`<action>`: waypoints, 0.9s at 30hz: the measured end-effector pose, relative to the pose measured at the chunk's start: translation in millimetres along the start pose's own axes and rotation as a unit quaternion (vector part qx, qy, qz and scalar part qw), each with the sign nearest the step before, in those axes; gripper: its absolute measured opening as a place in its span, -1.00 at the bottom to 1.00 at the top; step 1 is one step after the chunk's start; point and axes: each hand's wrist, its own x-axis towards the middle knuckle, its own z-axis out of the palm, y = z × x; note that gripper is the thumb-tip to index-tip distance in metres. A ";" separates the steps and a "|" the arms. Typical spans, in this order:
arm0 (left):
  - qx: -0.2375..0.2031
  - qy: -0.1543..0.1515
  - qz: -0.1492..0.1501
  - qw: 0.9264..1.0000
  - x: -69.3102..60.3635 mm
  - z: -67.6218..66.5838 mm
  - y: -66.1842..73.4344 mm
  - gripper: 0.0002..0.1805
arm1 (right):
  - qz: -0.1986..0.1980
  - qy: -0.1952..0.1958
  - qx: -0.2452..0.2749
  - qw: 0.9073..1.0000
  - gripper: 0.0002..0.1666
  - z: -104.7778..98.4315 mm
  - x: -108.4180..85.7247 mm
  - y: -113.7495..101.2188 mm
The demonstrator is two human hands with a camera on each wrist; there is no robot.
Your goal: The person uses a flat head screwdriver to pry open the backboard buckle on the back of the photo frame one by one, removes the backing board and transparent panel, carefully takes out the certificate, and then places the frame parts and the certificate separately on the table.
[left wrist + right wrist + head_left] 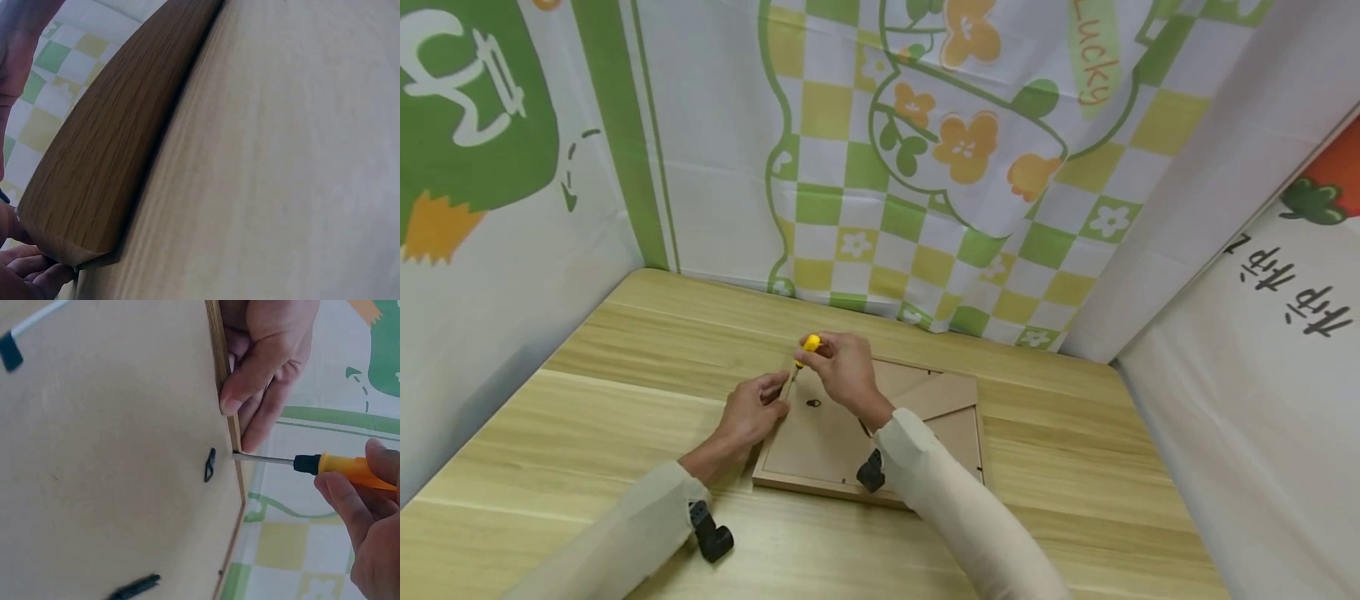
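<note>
Picture frame (827, 446), back upward on wood-grain table (625, 400); left hand (752, 412) pinching its side rail (218, 344); right hand (847, 372) grasping yellow-handled screwdriver (337, 465), tip at that rail; advisable: firm brace, gentle leverage, backing (112, 437) unscratched

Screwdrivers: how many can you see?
1 screwdriver, in the right hand, its tip at the edge of the frame, beside the left hand. Any under the frame would be hidden.
</note>
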 end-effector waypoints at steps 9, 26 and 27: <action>-0.011 -0.002 -0.004 1.000 0.9 1.2 -0.2 -0.41 | 0.082 0.002 0.206 0.975 -0.66 -8.9 -8.4 27.6; 0.009 0.008 0.014 1.000 1.7 0.7 -0.1 -0.41 | 0.008 0.051 0.034 0.998 -0.80 9.4 -5.2 0.5; 0.011 0.006 0.013 1.000 1.9 0.7 -0.1 -0.42 | 0.003 0.051 0.025 0.998 -0.80 9.6 -4.8 -0.2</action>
